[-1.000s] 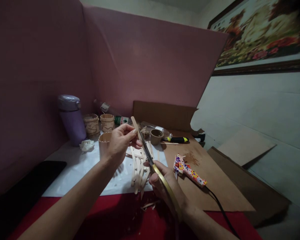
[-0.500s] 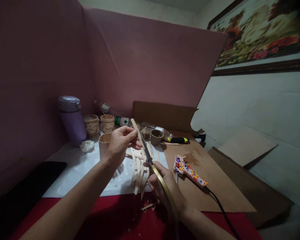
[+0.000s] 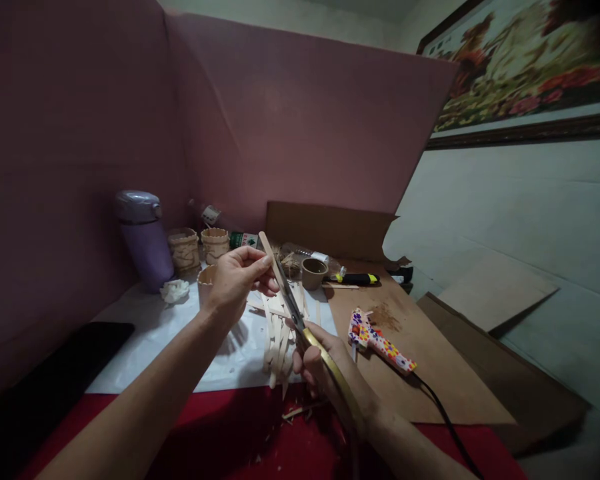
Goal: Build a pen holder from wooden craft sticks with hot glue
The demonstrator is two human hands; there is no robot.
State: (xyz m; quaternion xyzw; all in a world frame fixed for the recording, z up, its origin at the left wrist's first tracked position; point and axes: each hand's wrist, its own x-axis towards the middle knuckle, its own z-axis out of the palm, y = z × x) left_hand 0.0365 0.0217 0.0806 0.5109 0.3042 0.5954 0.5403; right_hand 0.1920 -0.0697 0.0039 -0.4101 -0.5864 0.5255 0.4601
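Note:
A wooden craft stick (image 3: pixel 268 248) is pinched between thumb and fingers of my left hand (image 3: pixel 240 277), tilted with its rounded end up. My right hand (image 3: pixel 333 363) is closed round the gold handles of a pair of scissors (image 3: pixel 334 373). The dark blades lie along the lower part of the stick; how far they are apart I cannot make out. Beneath both hands is a loose pile of craft sticks (image 3: pixel 276 353). Partly hidden behind my left hand stands a stick-covered cup (image 3: pixel 206 275).
A floral glue gun (image 3: pixel 380 341) with a black cord lies on cardboard (image 3: pixel 445 393) to the right. Behind are a small bowl (image 3: pixel 313 275), a utility knife (image 3: pixel 360 279), plastic bottles (image 3: pixel 300 252), two decorated cups (image 3: pixel 215 245) and a purple flask (image 3: pixel 145 243). Wood scraps (image 3: pixel 300 411) dot the red cloth.
Both hands stay almost in place. My left hand and the craft stick have shifted slightly up and left, the scissors moving along with them.

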